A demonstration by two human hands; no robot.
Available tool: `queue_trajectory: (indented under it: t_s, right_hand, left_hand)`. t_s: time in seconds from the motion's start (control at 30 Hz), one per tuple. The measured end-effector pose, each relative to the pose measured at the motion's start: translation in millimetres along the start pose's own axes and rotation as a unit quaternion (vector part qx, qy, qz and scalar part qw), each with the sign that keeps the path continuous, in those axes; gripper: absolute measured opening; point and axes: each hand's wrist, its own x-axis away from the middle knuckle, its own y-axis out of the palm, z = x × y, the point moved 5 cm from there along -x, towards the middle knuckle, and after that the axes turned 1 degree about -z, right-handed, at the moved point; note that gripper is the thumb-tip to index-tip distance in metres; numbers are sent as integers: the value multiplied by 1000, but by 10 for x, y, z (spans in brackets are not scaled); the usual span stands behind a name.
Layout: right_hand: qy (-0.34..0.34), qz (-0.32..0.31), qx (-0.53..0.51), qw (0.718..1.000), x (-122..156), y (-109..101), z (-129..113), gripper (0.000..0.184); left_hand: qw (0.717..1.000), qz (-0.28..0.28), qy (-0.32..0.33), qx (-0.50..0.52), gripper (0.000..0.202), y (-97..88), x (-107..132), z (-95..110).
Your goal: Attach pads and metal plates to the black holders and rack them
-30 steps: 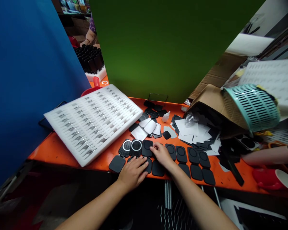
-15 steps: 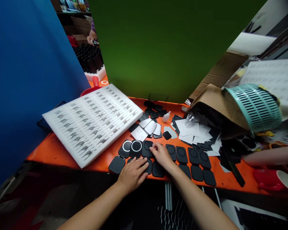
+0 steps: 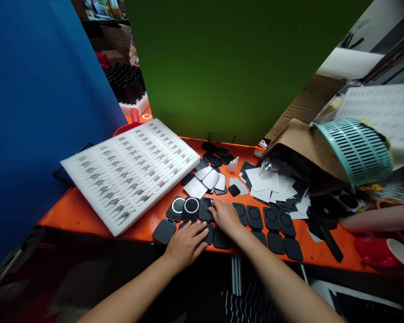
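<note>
Two rows of hinged black square pads lie along the front of the orange table. My left hand (image 3: pixel 188 242) rests flat, fingers spread, over lower panels near the middle. My right hand (image 3: pixel 225 217) is curled, with thumb and fingertips together at the right edge of a black pad with a faint ring (image 3: pixel 205 209). What those fingertips may hold is hidden. Left of it sit two textured pads with white rings, one being this ringed pad (image 3: pixel 191 205). Several plain ringed pads, including this black pad (image 3: pixel 255 217), lie to the right.
A white foam tray (image 3: pixel 131 175) with metal pieces in slots leans at left. Behind the pads are white sheets (image 3: pixel 265 181), a small white bottle (image 3: pixel 233 164) and loose black pieces. A cardboard box (image 3: pixel 296 143), turquoise basket (image 3: pixel 357 148) and red mug (image 3: pixel 380 253) stand right. Another person's hand (image 3: pixel 133 58) shows behind.
My right hand's fingers have shifted slightly upward along the pad's edge, the hand turning a little. My left hand stays put. The other person's hand in the background has moved.
</note>
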Motion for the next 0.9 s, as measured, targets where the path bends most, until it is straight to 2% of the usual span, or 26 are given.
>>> queue_trajectory:
  t_s: [0.07, 0.2, 0.33, 0.47, 0.57, 0.63, 0.7, 0.77, 0.9]
  right_hand:
    - [1, 4, 47, 999, -26, -45, 9, 26]
    - [66, 11, 72, 995, -139, -88, 120, 44]
    - [60, 22, 65, 996, -258, -52, 75, 31]
    - [41, 73, 44, 995, -304, -78, -4, 23]
    - [32, 132, 25, 990, -352, -178, -11, 24]
    - [8, 153, 17, 988, -435, -234, -45, 32]
    - [-12, 135, 11, 991, -568, -234, -112, 45]
    - [-17, 91, 8, 996, -720, -179, -206, 61]
    - [18, 2, 6, 1000, -956, -15, -359, 87]
  left_hand:
    - [1000, -5, -1, -1, 36, 5, 1, 2]
    - [1000, -11, -3, -1, 35, 3, 4, 3]
    - [1000, -13, -5, 1, 36, -8, -3, 14]
    - [1000, -6, -19, 7, 36, -77, -14, 50]
    - [1000, 17, -21, 5, 35, -214, 0, 51]
    - [998, 43, -39, -7, 34, -329, 31, -15]
    - [995, 69, -73, -23, 33, -427, 75, -138]
    - [990, 85, -112, -33, 33, -485, 122, -282]
    - [981, 95, -167, -37, 32, -499, 183, -500]
